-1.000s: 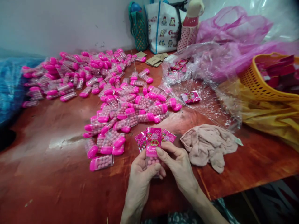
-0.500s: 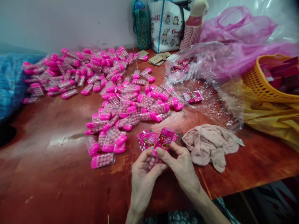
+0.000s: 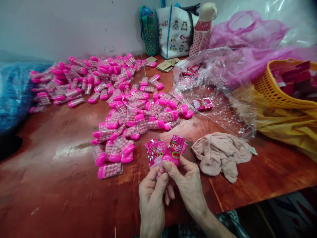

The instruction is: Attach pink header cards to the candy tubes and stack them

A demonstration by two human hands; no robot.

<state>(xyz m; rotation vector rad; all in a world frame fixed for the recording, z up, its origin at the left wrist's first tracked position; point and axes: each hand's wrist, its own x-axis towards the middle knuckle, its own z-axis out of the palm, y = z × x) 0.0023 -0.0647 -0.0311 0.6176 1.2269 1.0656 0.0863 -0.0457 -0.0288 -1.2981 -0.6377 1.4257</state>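
Between my two hands is a clear candy container with a pink cap (image 3: 171, 160) and pink balls inside. My left hand (image 3: 153, 193) pinches its lower end with thumb and fingers. Thumb and fingers of my right hand (image 3: 189, 181) close on the capped end. Pink printed cards (image 3: 155, 151) lie just beyond my fingertips, and another printed card (image 3: 176, 142) stands out behind the cap; whether it is held is unclear. A large heap of similar containers (image 3: 141, 115) spreads ahead and to the left.
A crumpled beige cloth (image 3: 220, 153) lies right of my hands. Clear plastic (image 3: 223, 99), a yellow basket (image 3: 272, 89) and a yellow bag (image 3: 284, 125) sit at right. Behind stand a white bag (image 3: 174, 33) and bottles. Blue plastic (image 3: 15, 92) is at left.
The pink cap now shows more fully in front of the card. My left thumb has moved up along the container, and fingers now show beneath it. The view has shifted slightly.
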